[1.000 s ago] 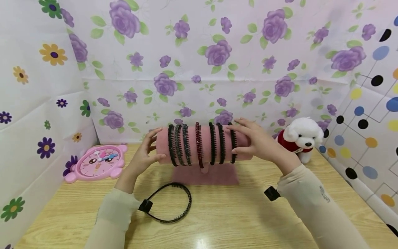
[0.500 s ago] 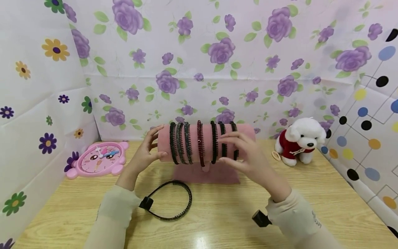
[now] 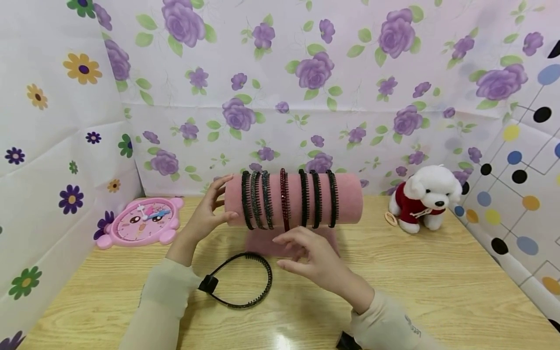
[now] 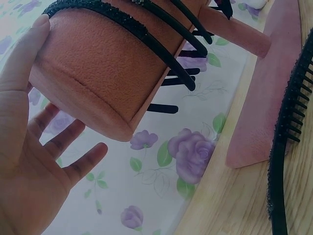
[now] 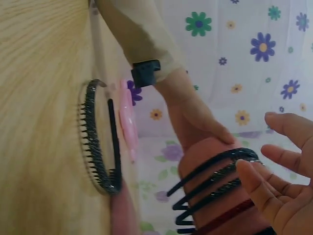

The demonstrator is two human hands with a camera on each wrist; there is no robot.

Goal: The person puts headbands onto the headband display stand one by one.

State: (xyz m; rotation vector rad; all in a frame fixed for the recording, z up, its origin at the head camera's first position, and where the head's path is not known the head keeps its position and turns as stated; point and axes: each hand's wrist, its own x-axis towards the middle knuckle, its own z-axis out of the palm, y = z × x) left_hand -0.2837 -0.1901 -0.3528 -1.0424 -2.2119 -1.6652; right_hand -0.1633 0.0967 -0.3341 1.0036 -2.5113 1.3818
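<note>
A pink padded headband stand (image 3: 350, 199) stands at the middle of the table, several toothed headbands round its roll. Most are black or dark and glittery; one red headband (image 3: 285, 199) sits among them. My left hand (image 3: 207, 214) holds the roll's left end, thumb in front and fingers behind; the left wrist view shows the thumb on the roll (image 4: 102, 63) and other fingers spread off it. In front of the stand's base, my right hand (image 3: 317, 260) hovers with loosely bent fingers, holding nothing. Left of it on the tabletop lies a loose black headband (image 3: 270, 279).
A pink toy clock (image 3: 142, 226) lies at the left. At the back right sits a white plush dog (image 3: 430, 189) in a red top, a small tan ring (image 3: 391, 219) beside it. Patterned cloth walls (image 3: 280, 131) enclose the wooden table (image 3: 415, 272).
My right hand has left the roll's right end and moved left and down, past the headbands, to the front of the base. The left hand keeps its hold on the left end.
</note>
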